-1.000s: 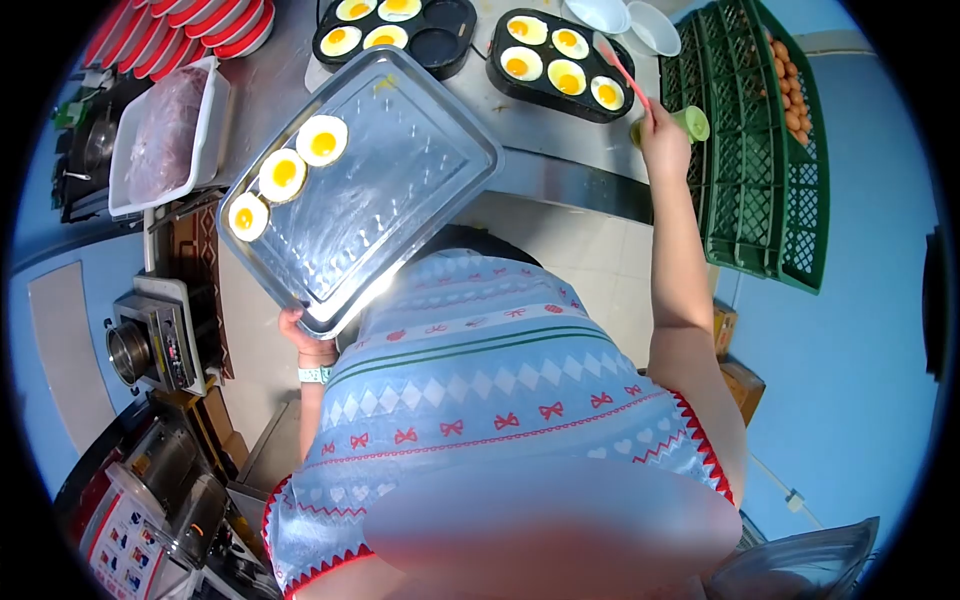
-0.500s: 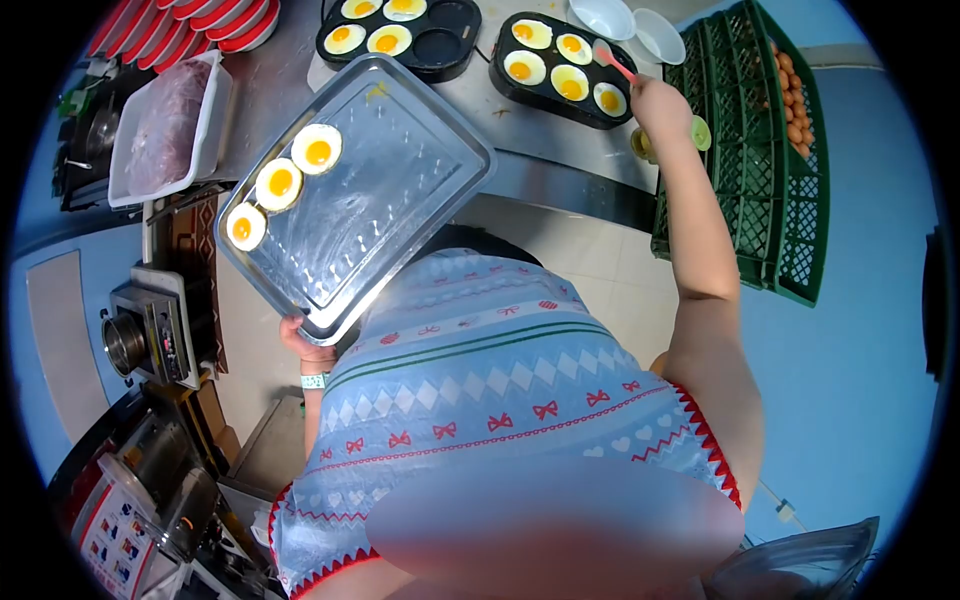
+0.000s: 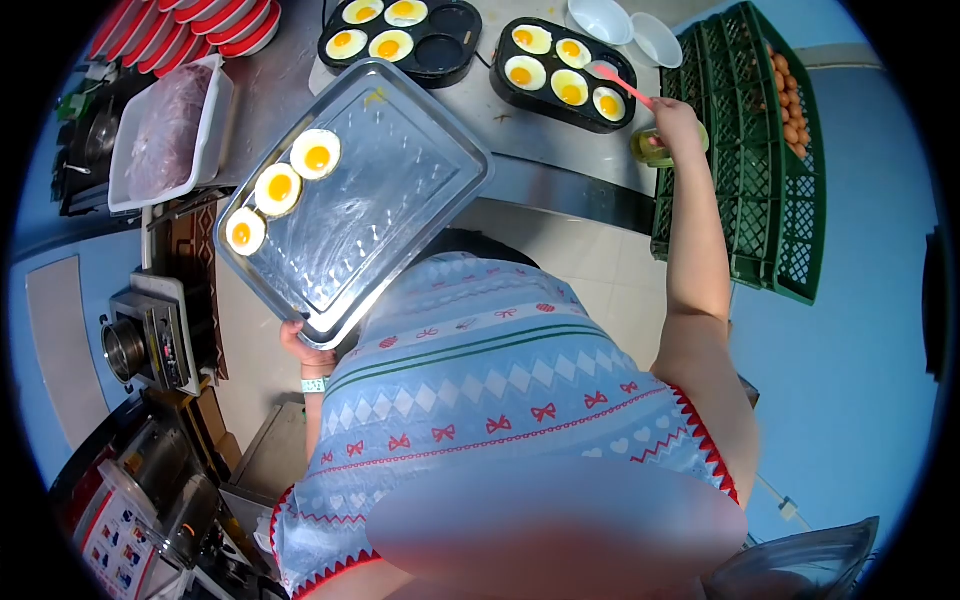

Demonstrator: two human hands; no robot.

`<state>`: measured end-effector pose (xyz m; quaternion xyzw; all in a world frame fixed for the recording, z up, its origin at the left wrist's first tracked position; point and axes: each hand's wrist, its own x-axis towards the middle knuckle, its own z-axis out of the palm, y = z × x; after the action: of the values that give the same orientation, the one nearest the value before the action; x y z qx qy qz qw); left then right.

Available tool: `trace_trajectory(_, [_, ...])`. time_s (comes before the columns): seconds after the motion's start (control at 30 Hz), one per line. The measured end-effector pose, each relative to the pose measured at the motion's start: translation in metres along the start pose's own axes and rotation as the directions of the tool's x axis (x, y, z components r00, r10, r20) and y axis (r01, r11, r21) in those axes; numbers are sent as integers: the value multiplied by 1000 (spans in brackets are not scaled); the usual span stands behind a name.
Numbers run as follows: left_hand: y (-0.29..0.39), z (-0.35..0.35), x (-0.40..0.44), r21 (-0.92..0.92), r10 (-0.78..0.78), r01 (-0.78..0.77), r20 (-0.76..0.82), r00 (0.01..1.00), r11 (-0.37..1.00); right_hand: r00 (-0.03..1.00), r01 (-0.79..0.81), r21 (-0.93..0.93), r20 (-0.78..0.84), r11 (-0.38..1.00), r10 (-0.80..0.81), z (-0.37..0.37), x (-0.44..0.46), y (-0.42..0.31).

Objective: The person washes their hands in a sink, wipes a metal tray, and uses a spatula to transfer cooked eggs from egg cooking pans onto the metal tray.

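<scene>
My left hand (image 3: 306,346) grips the near lower corner of a metal tray (image 3: 380,200), which is held tilted beside the counter. Three fried eggs (image 3: 278,189) lie in a row along the tray's left side. In my right hand (image 3: 677,128) is a pink spatula (image 3: 630,88), its head at the right edge of a black egg pan (image 3: 550,98). Several eggs with yellow yolks fill that pan's round hollows. A second black pan (image 3: 447,66) to its left holds several eggs and has bare hollows on its right side.
White bowls (image 3: 656,40) stand behind the right pan. A green cup (image 3: 652,148) is by my right hand. Green crates (image 3: 740,150) with brown eggs (image 3: 790,105) are at the right. A white tub (image 3: 166,130) of wrapped meat and red-rimmed containers (image 3: 245,32) are at the left.
My right hand first moved up toward the pan's right side, then back down a little with the spatula. The tray has shifted slightly left. The eggs keep their places.
</scene>
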<state>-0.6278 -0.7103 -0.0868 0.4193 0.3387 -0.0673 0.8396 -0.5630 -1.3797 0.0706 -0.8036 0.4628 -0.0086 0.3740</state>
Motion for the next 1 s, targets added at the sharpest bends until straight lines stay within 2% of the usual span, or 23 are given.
trace_trajectory(0.03, [2,3,-2,8,-4,4,2,1000,1000,1000,-1,3,-1,1000,1,1,-4,-9])
trace_trajectory(0.1, [9,26,-14,-7,-40,41,26,999,999,994,105,-332,2,937,-111,2,-13,-24])
trace_trajectory(0.13, [12,37,-20,-31,-73,74,49,996,997,994,102,-331,-2,938,-109,7,-8,-22])
trace_trajectory(0.17, [12,33,-16,-30,-73,75,52,996,997,960,218,-530,-33,819,-277,15,3,-17])
trace_trajectory(0.2, [12,30,-12,-34,-79,82,66,995,996,898,297,-705,-24,644,-440,21,2,-22])
trace_trajectory(0.47, [10,3,8,-12,-101,104,125,987,995,918,271,-770,26,578,-396,25,1,-26])
trace_trajectory(0.53, [6,-11,15,4,-71,71,76,995,997,985,151,-453,-6,878,-173,16,-6,-18])
trace_trajectory(0.57, [5,-14,15,8,-61,61,60,996,998,998,66,-310,29,948,-60,17,5,1])
trace_trajectory(0.6, [5,-9,11,5,-47,47,56,997,999,998,70,-314,28,947,-65,26,6,15])
trace_trajectory(0.63, [5,-3,6,2,-33,33,52,998,999,997,-39,-53,57,998,42,35,4,29])
trace_trajectory(0.67, [5,2,3,-1,-34,34,51,998,999,984,-161,208,114,965,139,42,1,41])
trace_trajectory(0.73, [7,11,-1,-8,-38,38,74,997,999,960,-276,388,161,879,230,67,-10,43])
trace_trajectory(0.77, [8,15,-3,-11,-38,39,82,996,999,947,-308,476,234,823,219,80,-9,49])
trace_trajectory(0.87, [12,17,-1,-66,-99,106,95,991,992,927,-358,586,316,727,202,115,-9,46])
trace_trajectory(0.9, [13,15,1,-50,-120,125,101,988,991,927,-359,588,317,725,202,122,-9,42])
trace_trajectory(0.97, [15,10,4,-30,-145,148,104,984,988,907,-420,674,342,608,246,132,-10,35])
trace_trajectory(1.0, [15,11,3,-18,-140,142,94,986,990,906,-421,674,343,607,247,136,-8,35])
